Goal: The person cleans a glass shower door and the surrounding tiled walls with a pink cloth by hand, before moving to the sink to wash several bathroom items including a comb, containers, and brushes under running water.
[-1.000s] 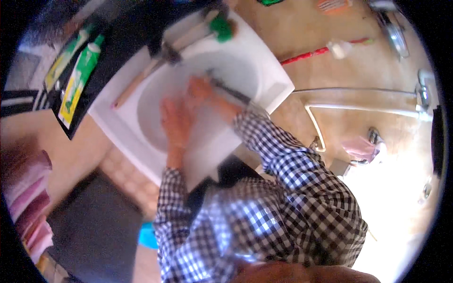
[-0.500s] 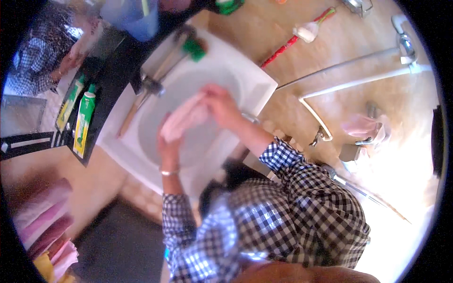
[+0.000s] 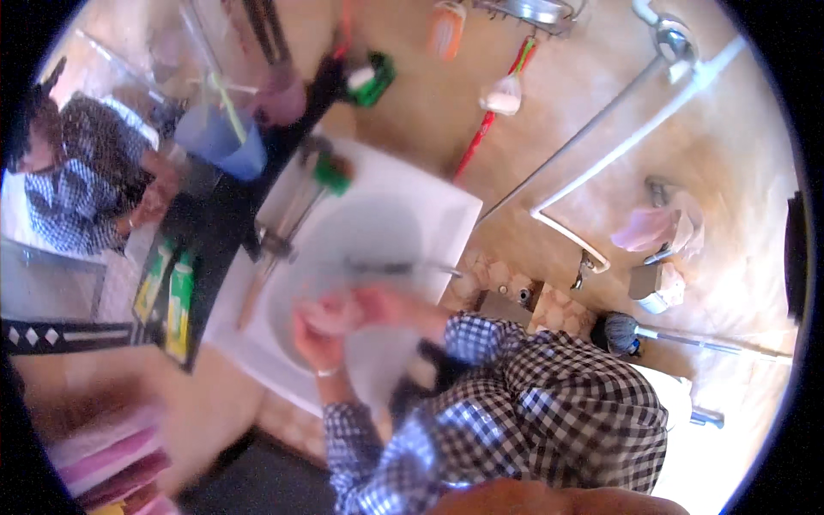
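Over the near part of the white sink point(image 3: 455, 202), my two hands are close together. A pale pink cloth point(image 3: 336, 314), bunched up and blurred, is between them. My left hand point(image 3: 316, 339), with a bangle at its wrist, is closed on the cloth's left end. On the other end, the fingers of my right hand point(image 3: 378, 302) are wrapped. Part of the cloth is hidden by the fingers. Beyond the hands, a slim dark thing point(image 3: 378, 266) reaches across the basin to its right rim; its kind is too blurred to tell.
A metal tap point(image 3: 275, 245) and a green brush point(image 3: 330, 174) are along the sink's left edge. Two green-and-yellow tubes point(image 3: 179, 311) lie on the black counter beside a blue cup point(image 3: 225, 142). White pipes point(image 3: 635, 133) cross the right wall, with a mop point(image 3: 622, 333) below.
The cloth, stretched between my hands before, is now bunched up. Both hands have come closer together and nearer my body. The view has shifted too.
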A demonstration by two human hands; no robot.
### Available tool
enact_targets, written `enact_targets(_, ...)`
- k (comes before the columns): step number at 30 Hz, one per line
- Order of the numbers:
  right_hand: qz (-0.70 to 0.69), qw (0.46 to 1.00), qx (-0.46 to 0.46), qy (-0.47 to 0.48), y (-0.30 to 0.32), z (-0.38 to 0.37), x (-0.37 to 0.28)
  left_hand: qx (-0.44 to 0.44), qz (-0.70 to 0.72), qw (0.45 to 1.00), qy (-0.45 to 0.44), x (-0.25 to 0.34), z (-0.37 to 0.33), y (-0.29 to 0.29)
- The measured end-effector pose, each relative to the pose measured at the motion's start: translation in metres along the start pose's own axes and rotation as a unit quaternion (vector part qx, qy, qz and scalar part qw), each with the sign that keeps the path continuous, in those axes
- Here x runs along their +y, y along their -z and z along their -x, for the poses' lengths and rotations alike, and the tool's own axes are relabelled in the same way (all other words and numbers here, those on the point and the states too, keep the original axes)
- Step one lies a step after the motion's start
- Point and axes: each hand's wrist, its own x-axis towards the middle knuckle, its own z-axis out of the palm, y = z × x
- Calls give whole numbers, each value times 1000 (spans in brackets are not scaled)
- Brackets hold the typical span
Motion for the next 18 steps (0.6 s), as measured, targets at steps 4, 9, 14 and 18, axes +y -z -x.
enact_targets(4, -21, 999, 46, 0, -71, 8, -3, 42, -486, 853, -186, -2, -17, 32)
enact_targets(9, 235, 971, -22, 37, -77, 29, -24, 184, -484, 849, -105, -12, -10, -35)
enact_targets(14, 385, 908, -167, 7, -105, 28, -48, 19, -755, 603, -256, 4, -36, 62)
enact_targets(18, 437, 887, -144, -42, -71, 22, -42, -69, -909, 303, -278, -6, -40, 43)
